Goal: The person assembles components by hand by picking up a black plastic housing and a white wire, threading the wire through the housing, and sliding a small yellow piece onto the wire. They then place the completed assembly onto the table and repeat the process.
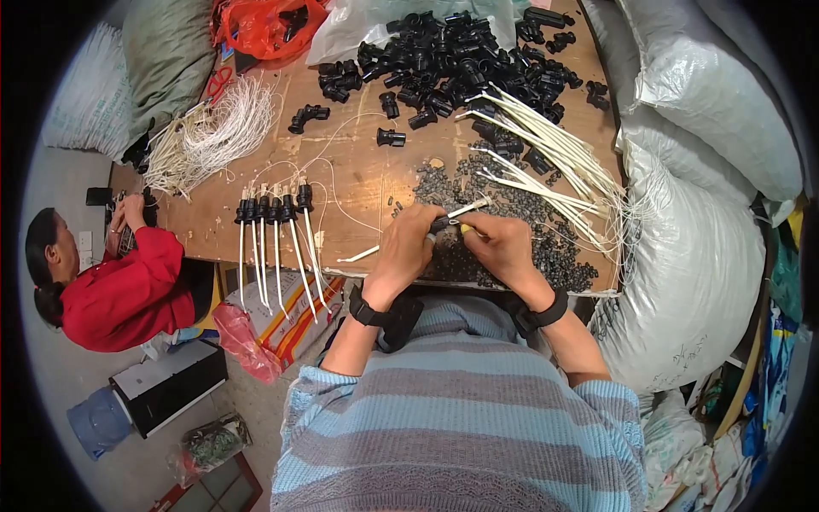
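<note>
My left hand (403, 243) is closed round a small black plastic fitting (440, 224) at the table's near edge. Beyond the fitting, a white stick with a wider end (469, 207) slants up to the right. Another white stick (360, 254) lies or sticks out left of my left wrist. My right hand (502, 247) is pinched beside the fitting, a bit of yellow showing at its fingertips; what it grips is too small to make out. Small dark grey pieces (554, 266) lie scattered under and around both hands.
Black fittings (452, 64) are heaped at the back. White sticks with cords (554, 149) lie to the right. Fittings on white sticks (275, 205) overhang the edge at left, near a white cord bundle (226, 124). Stuffed sacks (682, 264) stand right. A person in red (128, 286) works at left.
</note>
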Action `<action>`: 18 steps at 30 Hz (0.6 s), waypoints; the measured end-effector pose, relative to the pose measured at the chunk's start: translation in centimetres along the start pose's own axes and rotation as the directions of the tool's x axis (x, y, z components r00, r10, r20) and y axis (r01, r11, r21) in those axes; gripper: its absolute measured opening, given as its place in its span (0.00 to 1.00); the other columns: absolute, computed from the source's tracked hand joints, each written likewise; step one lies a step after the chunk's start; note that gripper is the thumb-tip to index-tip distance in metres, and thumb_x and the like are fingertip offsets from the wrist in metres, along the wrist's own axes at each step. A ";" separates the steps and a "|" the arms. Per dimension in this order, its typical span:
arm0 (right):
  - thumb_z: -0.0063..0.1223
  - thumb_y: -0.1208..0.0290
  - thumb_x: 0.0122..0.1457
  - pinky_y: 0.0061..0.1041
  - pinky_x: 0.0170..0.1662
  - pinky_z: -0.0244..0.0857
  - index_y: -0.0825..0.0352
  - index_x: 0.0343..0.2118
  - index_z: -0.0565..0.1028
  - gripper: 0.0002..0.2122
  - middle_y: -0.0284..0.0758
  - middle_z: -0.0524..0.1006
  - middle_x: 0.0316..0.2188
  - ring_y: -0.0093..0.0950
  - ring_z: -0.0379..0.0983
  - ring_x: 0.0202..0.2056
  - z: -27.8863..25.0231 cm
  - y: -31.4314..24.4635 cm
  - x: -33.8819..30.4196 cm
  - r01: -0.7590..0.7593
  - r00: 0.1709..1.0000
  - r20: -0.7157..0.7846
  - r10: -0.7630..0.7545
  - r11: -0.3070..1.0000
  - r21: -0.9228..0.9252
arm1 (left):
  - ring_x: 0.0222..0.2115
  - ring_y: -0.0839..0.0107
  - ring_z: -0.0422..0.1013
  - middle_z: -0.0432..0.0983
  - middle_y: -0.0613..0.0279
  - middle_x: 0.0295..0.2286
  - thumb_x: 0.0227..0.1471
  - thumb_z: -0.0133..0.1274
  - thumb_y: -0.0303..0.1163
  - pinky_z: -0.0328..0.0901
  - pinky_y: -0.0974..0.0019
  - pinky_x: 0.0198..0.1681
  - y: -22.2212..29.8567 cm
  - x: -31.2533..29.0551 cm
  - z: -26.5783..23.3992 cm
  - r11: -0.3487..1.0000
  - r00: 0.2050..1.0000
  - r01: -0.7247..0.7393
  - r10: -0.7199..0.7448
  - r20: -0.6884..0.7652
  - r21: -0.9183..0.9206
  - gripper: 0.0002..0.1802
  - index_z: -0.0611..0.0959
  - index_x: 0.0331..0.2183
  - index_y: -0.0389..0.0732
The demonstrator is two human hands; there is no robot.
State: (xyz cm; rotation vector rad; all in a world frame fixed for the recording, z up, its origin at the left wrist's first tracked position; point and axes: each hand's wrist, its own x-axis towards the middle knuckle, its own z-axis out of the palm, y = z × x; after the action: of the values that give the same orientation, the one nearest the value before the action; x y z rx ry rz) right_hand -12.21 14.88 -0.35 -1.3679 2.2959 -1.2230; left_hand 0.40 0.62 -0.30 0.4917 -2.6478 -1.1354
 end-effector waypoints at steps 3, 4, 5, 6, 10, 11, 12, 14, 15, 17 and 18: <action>0.57 0.76 0.47 0.26 0.23 0.64 0.61 0.33 0.80 0.09 0.39 0.75 0.19 0.31 0.74 0.19 0.0 0.3 0.0 -0.024 0.999 0.038 0.024 1.000 0.003 | 0.39 0.51 0.69 0.72 0.50 0.33 0.38 0.48 0.15 0.63 0.57 0.43 0.1 0.0 -0.1 1.000 1.000 0.011 -0.011 0.028 0.004 0.22 0.76 0.41 0.37; 0.57 0.76 0.47 0.26 0.22 0.64 0.61 0.33 0.80 0.09 0.39 0.75 0.18 0.31 0.74 0.19 0.0 0.4 0.0 -0.020 0.999 0.034 0.020 1.000 0.015 | 0.39 0.51 0.69 0.72 0.50 0.33 0.38 0.48 0.15 0.63 0.57 0.43 0.1 0.1 -0.1 1.000 1.000 0.011 -0.011 0.028 0.004 0.22 0.76 0.41 0.37; 0.57 0.76 0.47 0.26 0.22 0.64 0.61 0.33 0.80 0.09 0.39 0.75 0.18 0.31 0.74 0.19 0.1 0.5 -0.1 -0.016 0.999 0.029 0.015 1.000 0.027 | 0.39 0.51 0.69 0.72 0.50 0.33 0.38 0.48 0.15 0.64 0.58 0.43 0.1 0.1 -0.1 1.000 1.000 0.007 -0.006 0.028 -0.028 0.22 0.76 0.41 0.37; 0.57 0.76 0.47 0.26 0.22 0.64 0.61 0.33 0.80 0.09 0.39 0.75 0.18 0.31 0.74 0.19 0.2 0.5 -0.1 -0.015 0.999 0.029 0.014 0.999 0.029 | 0.38 0.51 0.69 0.72 0.50 0.33 0.38 0.48 0.15 0.64 0.58 0.43 0.1 0.1 -0.1 0.998 1.000 0.003 -0.002 0.026 -0.059 0.22 0.76 0.41 0.37; 0.58 0.77 0.48 0.25 0.22 0.64 0.63 0.33 0.80 0.08 0.38 0.75 0.18 0.29 0.73 0.18 0.3 0.4 -0.4 0.012 1.000 -0.005 -0.012 0.997 0.070 | 0.38 0.50 0.69 0.72 0.50 0.33 0.38 0.48 0.15 0.64 0.58 0.43 0.2 0.0 0.1 0.996 1.000 -0.014 0.016 0.022 -0.086 0.23 0.75 0.42 0.37; 0.58 0.77 0.49 0.24 0.22 0.63 0.63 0.33 0.80 0.08 0.38 0.75 0.18 0.28 0.73 0.18 0.3 0.4 -0.4 0.030 1.000 -0.002 -0.030 0.996 0.081 | 0.39 0.50 0.69 0.72 0.50 0.34 0.38 0.48 0.15 0.64 0.58 0.43 0.2 -0.1 0.2 0.996 0.999 -0.002 0.006 0.041 -0.092 0.23 0.76 0.42 0.37; 0.58 0.77 0.49 0.24 0.22 0.63 0.63 0.33 0.80 0.08 0.38 0.75 0.18 0.28 0.73 0.18 0.4 0.5 -0.5 0.030 1.000 -0.003 -0.030 0.996 0.082 | 0.39 0.50 0.70 0.73 0.49 0.34 0.38 0.48 0.15 0.64 0.57 0.43 0.2 -0.1 0.2 0.995 0.998 0.009 -0.003 0.061 -0.098 0.23 0.76 0.42 0.37; 0.57 0.78 0.50 0.24 0.22 0.62 0.64 0.34 0.80 0.08 0.38 0.75 0.18 0.27 0.71 0.17 0.7 1.0 -0.6 0.029 0.999 0.018 -0.032 0.991 0.131 | 0.40 0.50 0.70 0.73 0.49 0.35 0.38 0.48 0.15 0.64 0.57 0.43 0.0 -0.1 0.3 0.997 0.998 0.003 0.003 0.067 -0.083 0.24 0.75 0.43 0.37; 0.57 0.78 0.50 0.24 0.22 0.62 0.64 0.34 0.80 0.08 0.38 0.75 0.18 0.27 0.71 0.17 0.5 0.8 -0.6 0.030 0.999 0.018 -0.033 0.991 0.132 | 0.41 0.50 0.70 0.74 0.49 0.36 0.38 0.48 0.15 0.64 0.57 0.43 -0.1 -0.1 0.3 0.998 0.997 -0.002 0.007 0.070 -0.069 0.25 0.74 0.43 0.37; 0.55 0.79 0.50 0.25 0.22 0.62 0.65 0.36 0.79 0.09 0.39 0.74 0.19 0.28 0.70 0.17 0.0 0.3 -0.4 -0.054 0.994 0.099 0.044 0.993 0.103 | 0.42 0.50 0.70 0.74 0.48 0.37 0.38 0.48 0.15 0.64 0.57 0.43 0.1 -0.3 0.4 0.996 0.997 0.010 -0.003 0.071 -0.086 0.27 0.73 0.45 0.39; 0.55 0.79 0.50 0.25 0.22 0.62 0.65 0.36 0.79 0.09 0.39 0.74 0.19 0.28 0.70 0.17 0.1 0.3 -0.5 -0.057 0.994 0.097 0.047 0.993 0.102 | 0.43 0.50 0.70 0.74 0.48 0.38 0.39 0.48 0.15 0.65 0.57 0.44 0.5 -0.3 0.4 0.994 0.997 0.020 -0.012 0.074 -0.105 0.29 0.72 0.47 0.40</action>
State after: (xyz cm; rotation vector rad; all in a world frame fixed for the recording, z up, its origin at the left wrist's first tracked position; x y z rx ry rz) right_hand -12.08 15.27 -0.72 -1.2926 2.1574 -1.2173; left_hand 0.44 1.30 -0.27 0.4598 -2.6320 -1.3153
